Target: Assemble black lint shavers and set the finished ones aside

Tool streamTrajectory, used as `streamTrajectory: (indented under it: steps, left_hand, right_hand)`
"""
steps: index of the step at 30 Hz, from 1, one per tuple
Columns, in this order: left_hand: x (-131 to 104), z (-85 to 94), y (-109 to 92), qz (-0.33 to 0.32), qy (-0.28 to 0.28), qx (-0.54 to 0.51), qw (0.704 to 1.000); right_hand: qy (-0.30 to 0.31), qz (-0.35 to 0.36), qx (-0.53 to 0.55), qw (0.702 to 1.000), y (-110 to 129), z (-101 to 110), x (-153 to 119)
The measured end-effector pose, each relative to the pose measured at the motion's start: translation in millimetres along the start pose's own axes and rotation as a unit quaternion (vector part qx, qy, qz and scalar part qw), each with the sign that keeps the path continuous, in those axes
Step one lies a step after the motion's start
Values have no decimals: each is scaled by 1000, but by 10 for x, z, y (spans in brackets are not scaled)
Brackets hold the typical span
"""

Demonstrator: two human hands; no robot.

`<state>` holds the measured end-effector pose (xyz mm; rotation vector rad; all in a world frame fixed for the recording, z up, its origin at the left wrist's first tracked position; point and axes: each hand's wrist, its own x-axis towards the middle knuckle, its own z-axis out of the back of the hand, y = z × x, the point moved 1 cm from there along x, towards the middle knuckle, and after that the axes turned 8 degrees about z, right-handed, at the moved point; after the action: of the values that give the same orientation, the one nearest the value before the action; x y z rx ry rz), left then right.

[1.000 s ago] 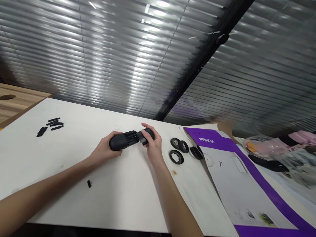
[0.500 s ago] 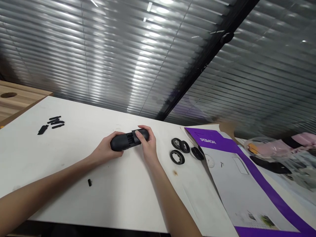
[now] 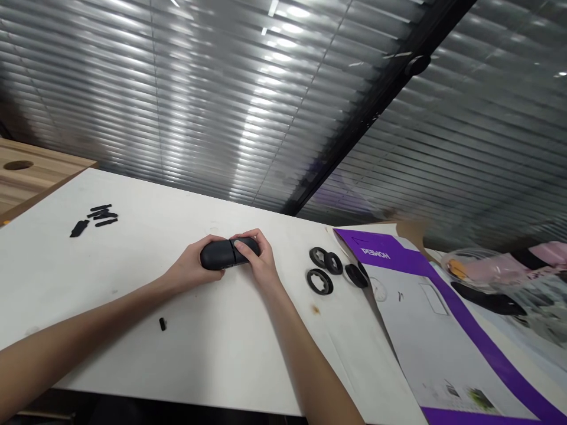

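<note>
A black capsule-shaped case is held level above the white table between my two hands. My left hand wraps round its left half, fingers over the top and thumb below. My right hand grips the right half, with the thumb laid across its front face. Only a thin seam shows where the two halves meet; the inside is hidden. A small black piece lies on the table in front of my left forearm.
Several flat black pieces lie at the table's far left. Black rings with notched inner edges sit right of my hands. Beyond them are a purple and white printed sheet and a clear plastic container. Metal blinds rise behind.
The right half of the case has slid left against the left half, covering the slotted inner part that showed between them. My right hand moved left with it.
</note>
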<state>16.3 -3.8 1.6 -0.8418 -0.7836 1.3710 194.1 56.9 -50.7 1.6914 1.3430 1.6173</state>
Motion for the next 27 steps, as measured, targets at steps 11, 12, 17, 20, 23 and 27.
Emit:
streamTrajectory:
  steps: [11, 12, 17, 20, 23, 27]
  left_hand:
    - [4, -8, 23, 5, 2, 2, 1000]
    - [5, -10, 33, 3, 5, 2, 1000]
    - [3, -20, 75, -12, 10, -2, 1000]
    - [4, -21, 83, -21, 14, -12, 1000]
    - [12, -8, 77, -17, 25, -43, 999]
    - [19, 45, 37, 24, 36, -84, 996]
  right_hand:
    - [37, 49, -136, 989, 82, -9, -20]
    - [41, 59, -143, 987, 83, -6, -27]
    - [48, 92, -171, 980, 84, -9, -67]
    - [50, 93, -172, 979, 82, -24, -90]
    - [48, 88, -157, 983, 86, -40, -111]
    - [40, 80, -129, 988, 115, -54, -111]
